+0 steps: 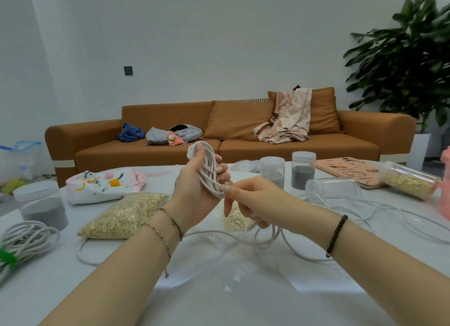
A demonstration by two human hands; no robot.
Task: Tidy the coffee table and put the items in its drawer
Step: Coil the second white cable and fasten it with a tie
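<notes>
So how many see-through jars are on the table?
5: a wide jar of grey sand far left, two upright jars of grey sand in the middle, an empty jar lying beside them, an oat jar lying far right. More may be out of view.

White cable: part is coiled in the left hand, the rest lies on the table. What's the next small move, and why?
Probably one more turn: the right hand, which pinches the strand just below the coil, should carry it up and over the left hand. The white cable is only partly wound, and much of it trails loose across the table.
</notes>
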